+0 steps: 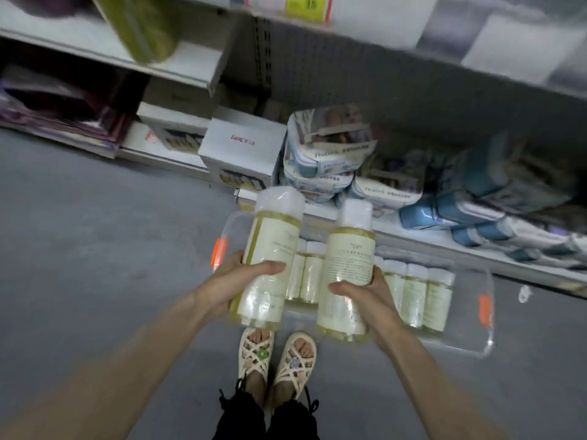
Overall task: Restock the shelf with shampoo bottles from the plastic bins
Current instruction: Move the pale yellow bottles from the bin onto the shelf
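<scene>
- My left hand (236,282) grips the lower half of one shampoo bottle (273,246). The thumb lies across the front of the label and the fingers curl round behind.
- My right hand (373,296) grips a second shampoo bottle (347,268) in the same way, thumb across the front at the lower part and fingers wrapped round the far side.
- Both bottles stick out well past my grip. The white caps are the far ends and the bases sit close to my wrists.
- Their long axes run nearly parallel, from me towards the shelf (444,239), caps pointing away and up. The left one leans slightly to the right at the cap.
- The two bottles are side by side, apart, held over the clear plastic bin (487,342) on the grey floor (95,233).
- More bottles in the bin (413,293) sit in rows, white caps towards the shelf. I cannot tell whether they stand or lie.
- Each held bottle has yellowish liquid and a cream label with small dark print, too blurred to read. The left bottle's cap looks wrapped in shiny clear film.
- The bin has orange latches at its two ends.
- On the bottom shelf, a white box (243,142) carries red lettering I cannot read surely. Beside it, soft white packs (330,144) bear blurred dark writing, and blue packs (460,204) lie to the right.
- A yellow tag (305,4) is on the upper shelf edge, its print unreadable.
</scene>
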Motion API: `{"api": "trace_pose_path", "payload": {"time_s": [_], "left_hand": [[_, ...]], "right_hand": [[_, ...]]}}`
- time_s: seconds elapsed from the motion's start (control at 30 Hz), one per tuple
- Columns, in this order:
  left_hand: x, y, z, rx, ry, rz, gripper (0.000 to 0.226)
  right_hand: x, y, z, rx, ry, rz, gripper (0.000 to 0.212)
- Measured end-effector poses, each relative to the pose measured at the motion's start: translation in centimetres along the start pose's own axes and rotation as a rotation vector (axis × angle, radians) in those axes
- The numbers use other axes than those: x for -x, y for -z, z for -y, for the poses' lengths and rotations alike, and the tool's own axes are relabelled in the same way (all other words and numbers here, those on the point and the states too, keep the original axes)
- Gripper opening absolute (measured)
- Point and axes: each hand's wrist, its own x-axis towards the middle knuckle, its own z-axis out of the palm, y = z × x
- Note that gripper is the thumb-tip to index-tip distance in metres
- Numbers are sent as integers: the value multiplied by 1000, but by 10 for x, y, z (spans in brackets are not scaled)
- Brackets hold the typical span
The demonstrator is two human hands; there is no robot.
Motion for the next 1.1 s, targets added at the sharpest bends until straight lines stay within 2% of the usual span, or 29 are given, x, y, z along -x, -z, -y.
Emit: {"api": "trace_pose_path", "payload": {"time_s": [0.13, 0.2, 0.3, 0.37, 0.47, 0.57, 0.6, 0.73, 0.8, 0.93, 1.1], "left_hand": [[86, -20, -81, -35, -122, 51, 61], [130, -35, -124, -57, -204, 90, 64], [193, -55, -181, -71, -347, 104, 55], [230, -68, -216, -84, -438, 112, 60], [282, -83, -263, -82, -556, 134, 47], [327, -95, -303, -95, -668, 129, 78], [340, -99, -314, -97, -707, 127, 84], [383, -112, -355, -90, -840, 145, 81], [397, -117, -370, -105, -877, 134, 89], [412, -123, -395, -130, -949, 86, 96], [415, -122, -428, -129, -1051, 10, 92]], "right_hand": [[83, 22, 81, -3, 99, 2, 88], [121, 32, 122, -34, 169, -11, 87], [175, 44, 185, -65, 302, -23, 74], [210, 51, 226, -66, 393, -16, 83], [257, 63, 280, -99, 537, 7, 89], [300, 75, 322, -135, 667, 36, 70], [312, 79, 334, -135, 697, 49, 70], [348, 92, 373, -121, 807, 72, 75], [360, 97, 392, -131, 842, 69, 82], [376, 100, 424, -148, 926, 61, 67], [380, 93, 464, -132, 1028, 37, 68]]}}
